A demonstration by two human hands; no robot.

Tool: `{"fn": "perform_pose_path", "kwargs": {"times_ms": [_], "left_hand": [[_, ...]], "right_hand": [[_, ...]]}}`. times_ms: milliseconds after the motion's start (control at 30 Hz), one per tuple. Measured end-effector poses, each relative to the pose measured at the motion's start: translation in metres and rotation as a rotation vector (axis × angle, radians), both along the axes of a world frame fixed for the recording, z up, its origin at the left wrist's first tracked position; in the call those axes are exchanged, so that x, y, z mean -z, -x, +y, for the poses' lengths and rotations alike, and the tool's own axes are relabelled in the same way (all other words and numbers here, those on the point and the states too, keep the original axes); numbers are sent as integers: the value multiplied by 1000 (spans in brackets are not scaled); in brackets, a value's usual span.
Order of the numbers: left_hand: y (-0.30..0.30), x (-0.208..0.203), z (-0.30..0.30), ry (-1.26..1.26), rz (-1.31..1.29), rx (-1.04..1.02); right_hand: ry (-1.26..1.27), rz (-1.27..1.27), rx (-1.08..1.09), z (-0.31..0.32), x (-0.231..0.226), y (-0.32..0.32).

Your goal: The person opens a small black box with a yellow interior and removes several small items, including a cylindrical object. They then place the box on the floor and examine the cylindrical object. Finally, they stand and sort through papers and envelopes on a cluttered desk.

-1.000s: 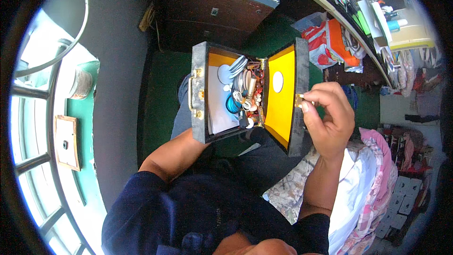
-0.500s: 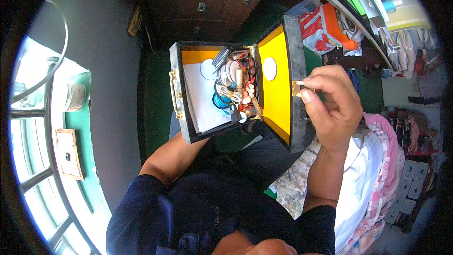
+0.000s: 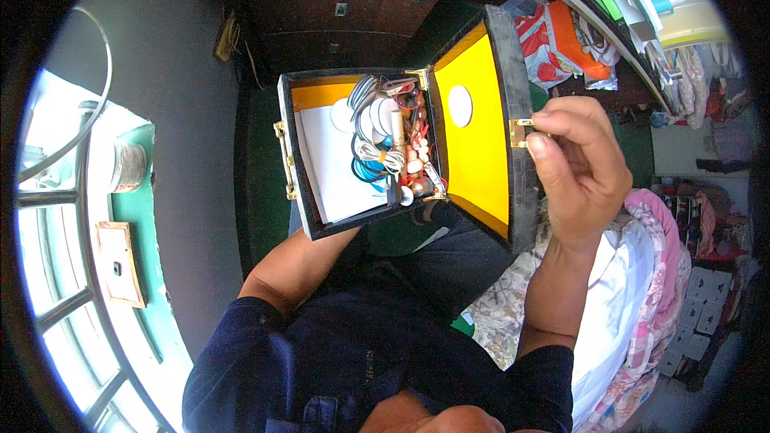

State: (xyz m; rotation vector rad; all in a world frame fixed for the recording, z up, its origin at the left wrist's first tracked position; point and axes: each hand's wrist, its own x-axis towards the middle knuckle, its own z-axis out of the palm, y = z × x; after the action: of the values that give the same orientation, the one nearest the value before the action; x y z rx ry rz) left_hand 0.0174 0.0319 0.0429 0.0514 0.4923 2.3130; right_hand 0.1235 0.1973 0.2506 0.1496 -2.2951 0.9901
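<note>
- Your box (image 3: 325,96) has dark, scuffed sides and stands open, tilted, above your lap.
- Its lid (image 3: 488,160) shows a smooth yellow lining with a flat white disc (image 3: 459,106).
- Inside lie flat white paper (image 3: 325,176), looped grey cable (image 3: 362,98), a bundled pale cord (image 3: 391,160) and small rounded beads (image 3: 415,165).
- Your right hand (image 3: 584,168) is raised, thumb and forefinger pinched on the gold metal clasp (image 3: 520,134) at the lid's edge, other fingers curled.
- Your left forearm (image 3: 297,269) reaches under the box's near edge; your left hand is hidden, its finger state impossible to tell.
</note>
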Motion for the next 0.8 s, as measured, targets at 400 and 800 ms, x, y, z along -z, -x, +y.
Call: {"fn": "perform_pose_path", "kwargs": {"times_ms": [400,800], "left_hand": [[40,12,0,3,-11,38],[40,18,5,18,-21,70]], "right_hand": [[-4,35,-16,10,2,1],[-6,63,4,18,1,1]]}}
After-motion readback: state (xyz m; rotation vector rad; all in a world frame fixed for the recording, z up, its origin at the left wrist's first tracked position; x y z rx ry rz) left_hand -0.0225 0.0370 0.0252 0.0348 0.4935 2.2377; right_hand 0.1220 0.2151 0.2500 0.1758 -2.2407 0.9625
